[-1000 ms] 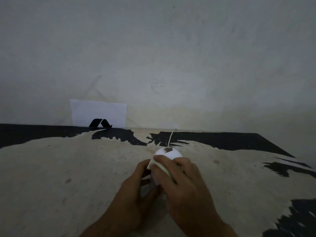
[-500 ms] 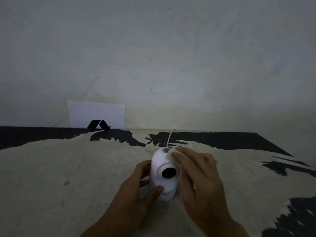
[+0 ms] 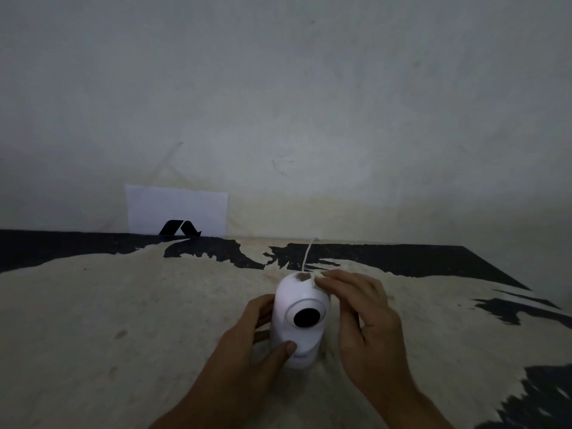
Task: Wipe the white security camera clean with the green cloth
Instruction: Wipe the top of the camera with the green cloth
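The white security camera (image 3: 299, 320) stands upright on the worktop (image 3: 123, 320), a little below the middle of my view toward 6 o'clock, with its round black lens facing me and a thin white cable (image 3: 307, 253) rising from its top toward 12 o'clock, across the dark patches at the far edge. My left hand (image 3: 247, 345) has its grip wrapped around the camera's lower body from the 9 o'clock side: the thumb presses on the front near the base, and the other fingers curl behind the body, so that grip is closed on the camera. My right hand (image 3: 365, 317) sits at the 3 o'clock side, fingers bent and bunched, fingertips touching the camera's crown beside a small dark opening there. A pale scrap shows at those fingertips, but it is too dim and small to say whether it is cloth, and I cannot tell whether this grip holds anything. The worktop is a worn beige surface with ragged black areas at 12 and 4 o'clock. At 10 o'clock a white card (image 3: 176, 212) with a black mark leans against the grey wall (image 3: 278, 88).
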Tool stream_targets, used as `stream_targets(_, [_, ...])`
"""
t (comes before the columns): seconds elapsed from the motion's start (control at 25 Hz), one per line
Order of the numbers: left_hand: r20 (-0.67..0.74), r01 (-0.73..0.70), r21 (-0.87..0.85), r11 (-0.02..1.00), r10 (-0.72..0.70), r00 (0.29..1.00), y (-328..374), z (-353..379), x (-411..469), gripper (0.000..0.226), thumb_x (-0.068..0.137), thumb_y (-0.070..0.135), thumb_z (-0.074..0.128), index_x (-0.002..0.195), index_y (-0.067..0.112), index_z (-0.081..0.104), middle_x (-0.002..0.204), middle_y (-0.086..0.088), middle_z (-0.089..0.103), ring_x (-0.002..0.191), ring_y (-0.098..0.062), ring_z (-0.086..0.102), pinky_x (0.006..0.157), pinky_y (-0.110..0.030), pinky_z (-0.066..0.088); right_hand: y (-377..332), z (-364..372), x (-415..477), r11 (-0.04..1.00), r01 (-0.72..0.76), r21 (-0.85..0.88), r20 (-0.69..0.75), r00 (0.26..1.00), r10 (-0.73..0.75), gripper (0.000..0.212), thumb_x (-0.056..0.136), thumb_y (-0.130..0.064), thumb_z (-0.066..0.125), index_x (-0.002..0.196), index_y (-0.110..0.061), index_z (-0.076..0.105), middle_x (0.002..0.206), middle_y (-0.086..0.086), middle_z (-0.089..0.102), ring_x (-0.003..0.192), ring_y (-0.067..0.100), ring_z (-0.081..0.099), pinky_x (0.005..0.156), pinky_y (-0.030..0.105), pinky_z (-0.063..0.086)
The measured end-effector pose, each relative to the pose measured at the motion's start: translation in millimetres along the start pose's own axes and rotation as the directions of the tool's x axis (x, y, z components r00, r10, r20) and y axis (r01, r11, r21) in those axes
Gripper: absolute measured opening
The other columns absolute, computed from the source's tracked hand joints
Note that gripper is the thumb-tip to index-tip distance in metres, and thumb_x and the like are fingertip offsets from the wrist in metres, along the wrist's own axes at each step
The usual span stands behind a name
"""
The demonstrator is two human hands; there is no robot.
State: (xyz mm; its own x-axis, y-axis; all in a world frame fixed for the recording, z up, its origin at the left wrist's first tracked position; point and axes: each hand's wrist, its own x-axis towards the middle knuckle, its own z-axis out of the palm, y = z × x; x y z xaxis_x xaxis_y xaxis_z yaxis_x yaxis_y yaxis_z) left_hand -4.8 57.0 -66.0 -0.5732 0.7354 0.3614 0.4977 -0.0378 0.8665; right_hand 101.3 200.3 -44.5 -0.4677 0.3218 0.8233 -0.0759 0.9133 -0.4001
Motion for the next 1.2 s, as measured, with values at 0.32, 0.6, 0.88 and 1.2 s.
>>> stream_targets(0.32, [0.026,0.025,-0.002,1.0,-0.025,0.999,-4,-1,4,0.053,0.077,0.034,0.069,0.108,0.055,0.031,0.115,0.036,0.043,0.1,0.026,0.044,0.078,0.004,0.039,5,-9,22,0.912,-0.25,0.326,0.114,0.968,0.225,0.035,0.081,-0.005,0.051,0.091,-0.03,0.073,0.099,-0.014,0.072,0.095,0.004,0.066,0.08,0.012,0.051])
stream_targets(0.6, [0.024,0.06,-0.003,0.998,-0.059,0.998,-3,-1,5,0.053,0.078,0.033,0.069,0.106,0.055,0.029,0.107,0.04,0.039,0.096,0.02,0.044,0.074,0.002,0.037,-4,-3,5,0.947,-0.155,0.281,0.054,0.988,0.145,0.026,0.087,-0.03,0.052,0.11,-0.029,0.064,0.112,-0.017,0.064,0.107,0.001,0.061,0.086,0.007,0.046])
stream_targets(0.88, [0.024,0.059,-0.004,0.998,-0.059,0.998,-2,-1,4,0.054,0.077,0.033,0.069,0.105,0.055,0.03,0.106,0.04,0.04,0.092,0.029,0.043,0.069,0.009,0.035,-5,2,-2,0.921,-0.2,0.334,0.065,0.98,0.189,0.029,0.09,-0.036,0.048,0.112,-0.031,0.064,0.117,-0.018,0.065,0.112,0.003,0.06,0.09,0.014,0.048])
stream_targets(1.2, [0.016,0.074,-0.015,0.997,-0.073,0.997,-3,0,6,0.057,0.076,0.031,0.07,0.111,0.051,0.028,0.103,0.039,0.041,0.087,0.026,0.045,0.067,0.007,0.038,-3,5,-5,0.978,-0.072,0.195,0.012,0.997,0.071,0.021,0.085,-0.035,0.059,0.102,-0.024,0.064,0.112,-0.01,0.063,0.109,0.005,0.058,0.093,0.015,0.046])
